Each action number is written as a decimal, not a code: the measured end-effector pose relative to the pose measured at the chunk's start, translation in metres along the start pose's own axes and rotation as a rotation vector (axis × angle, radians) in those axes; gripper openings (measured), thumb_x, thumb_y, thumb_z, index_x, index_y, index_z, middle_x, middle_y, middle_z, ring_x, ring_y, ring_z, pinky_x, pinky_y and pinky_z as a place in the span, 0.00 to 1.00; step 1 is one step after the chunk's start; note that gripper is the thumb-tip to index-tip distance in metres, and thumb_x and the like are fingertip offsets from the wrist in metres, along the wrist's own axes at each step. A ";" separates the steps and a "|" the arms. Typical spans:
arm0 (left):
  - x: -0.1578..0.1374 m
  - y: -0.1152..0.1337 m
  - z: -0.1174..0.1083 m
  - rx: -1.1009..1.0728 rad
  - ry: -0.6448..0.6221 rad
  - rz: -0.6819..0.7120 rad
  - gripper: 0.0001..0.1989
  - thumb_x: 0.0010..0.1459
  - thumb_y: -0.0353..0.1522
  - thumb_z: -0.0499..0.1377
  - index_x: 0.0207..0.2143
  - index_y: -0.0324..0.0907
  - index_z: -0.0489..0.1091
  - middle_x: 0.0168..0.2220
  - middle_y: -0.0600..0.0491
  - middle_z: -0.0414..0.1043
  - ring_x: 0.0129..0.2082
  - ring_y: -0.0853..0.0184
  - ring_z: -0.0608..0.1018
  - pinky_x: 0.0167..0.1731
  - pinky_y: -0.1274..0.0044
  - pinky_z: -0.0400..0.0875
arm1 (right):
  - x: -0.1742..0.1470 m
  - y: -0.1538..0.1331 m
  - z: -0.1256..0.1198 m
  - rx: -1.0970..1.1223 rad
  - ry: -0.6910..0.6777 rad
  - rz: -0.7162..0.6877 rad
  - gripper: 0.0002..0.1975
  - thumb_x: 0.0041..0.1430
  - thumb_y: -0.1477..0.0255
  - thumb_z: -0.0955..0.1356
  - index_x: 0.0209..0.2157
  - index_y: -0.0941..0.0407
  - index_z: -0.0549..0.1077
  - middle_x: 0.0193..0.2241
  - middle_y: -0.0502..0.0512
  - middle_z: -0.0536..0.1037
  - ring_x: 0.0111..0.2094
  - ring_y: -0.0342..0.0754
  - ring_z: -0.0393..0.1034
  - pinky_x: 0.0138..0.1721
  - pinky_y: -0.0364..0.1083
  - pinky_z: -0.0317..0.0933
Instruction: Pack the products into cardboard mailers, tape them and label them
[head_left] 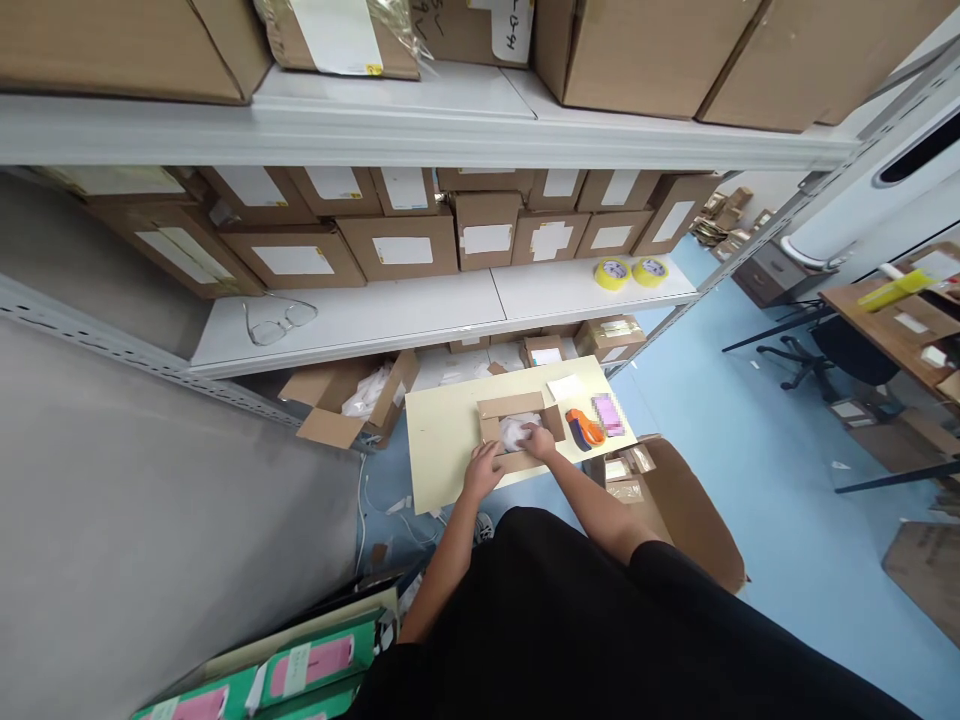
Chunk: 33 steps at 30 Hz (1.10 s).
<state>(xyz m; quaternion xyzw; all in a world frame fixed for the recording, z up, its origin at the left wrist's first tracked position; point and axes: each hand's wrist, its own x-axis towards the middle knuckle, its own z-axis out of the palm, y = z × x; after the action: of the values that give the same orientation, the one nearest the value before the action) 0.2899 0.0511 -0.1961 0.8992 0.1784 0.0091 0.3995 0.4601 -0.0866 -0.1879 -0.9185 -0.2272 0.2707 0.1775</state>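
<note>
A small cardboard box (pixel 517 405) with its flaps up stands on a pale yellow table (pixel 442 430). Inside it lies a white, crumpled bundle that looks like plastic bags (pixel 514 430). My right hand (pixel 538 443) reaches into the box, its fingers closed on the white bundle. At the box's near left corner, my left hand (pixel 484 470) grips the cardboard edge; part of its fingers is hard to make out. To the right of the box lies an orange and dark blue tape dispenser (pixel 586 430), with pink labels (pixel 608 415) beside it. White paper (pixel 564 388) rests behind them.
Labelled cartons (pixel 415 243) fill the shelf ahead, with yellow tape rolls (pixel 612 273) and glasses (pixel 279 325) along its front. An open carton (pixel 337 400) with white bags stands left of the table. A large open carton (pixel 686 505) is at the right, green boxes (pixel 322 655) at lower left.
</note>
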 end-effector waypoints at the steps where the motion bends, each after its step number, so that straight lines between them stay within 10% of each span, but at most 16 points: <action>1: -0.001 0.003 0.001 0.072 -0.029 0.001 0.33 0.54 0.28 0.63 0.64 0.42 0.69 0.66 0.44 0.67 0.68 0.52 0.63 0.67 0.61 0.60 | -0.001 0.001 -0.002 0.046 -0.005 -0.040 0.26 0.57 0.67 0.76 0.58 0.53 0.75 0.42 0.56 0.84 0.45 0.54 0.79 0.48 0.47 0.69; 7: -0.006 0.010 0.004 0.323 -0.091 -0.015 0.36 0.50 0.22 0.60 0.63 0.42 0.69 0.71 0.45 0.58 0.72 0.46 0.56 0.64 0.56 0.61 | -0.021 0.031 -0.027 0.217 0.349 -0.210 0.23 0.60 0.70 0.68 0.57 0.55 0.75 0.49 0.60 0.81 0.40 0.52 0.77 0.49 0.50 0.71; 11: -0.005 0.008 0.006 0.329 -0.065 -0.005 0.36 0.51 0.20 0.57 0.64 0.45 0.69 0.71 0.46 0.60 0.72 0.48 0.56 0.62 0.57 0.63 | -0.031 0.069 -0.045 0.289 0.594 -0.052 0.27 0.61 0.67 0.65 0.61 0.60 0.71 0.53 0.66 0.79 0.49 0.56 0.75 0.54 0.55 0.69; 14: -0.005 0.007 0.006 0.309 -0.055 -0.010 0.36 0.50 0.22 0.59 0.64 0.45 0.69 0.71 0.45 0.59 0.72 0.46 0.56 0.61 0.55 0.65 | -0.036 0.082 -0.042 0.319 0.443 0.031 0.32 0.62 0.63 0.67 0.66 0.57 0.66 0.57 0.65 0.77 0.54 0.59 0.74 0.57 0.57 0.68; 19: -0.004 0.004 0.006 0.211 -0.049 -0.021 0.36 0.49 0.24 0.60 0.63 0.43 0.70 0.70 0.44 0.61 0.72 0.47 0.56 0.62 0.56 0.65 | -0.049 0.066 -0.010 0.201 0.095 -0.260 0.33 0.59 0.58 0.72 0.64 0.53 0.69 0.62 0.60 0.74 0.68 0.59 0.60 0.65 0.56 0.60; 33: -0.007 -0.001 0.005 0.248 -0.052 0.021 0.40 0.49 0.21 0.61 0.65 0.46 0.66 0.70 0.46 0.61 0.72 0.49 0.57 0.63 0.57 0.63 | -0.047 0.081 0.011 0.032 0.063 -0.365 0.44 0.46 0.85 0.70 0.67 0.53 0.67 0.68 0.59 0.67 0.72 0.59 0.49 0.70 0.61 0.54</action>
<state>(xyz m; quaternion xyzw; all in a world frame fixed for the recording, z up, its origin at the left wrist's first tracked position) 0.2840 0.0462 -0.1990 0.9433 0.1585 -0.0323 0.2898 0.4442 -0.1759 -0.2134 -0.8672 -0.3800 0.2087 0.2451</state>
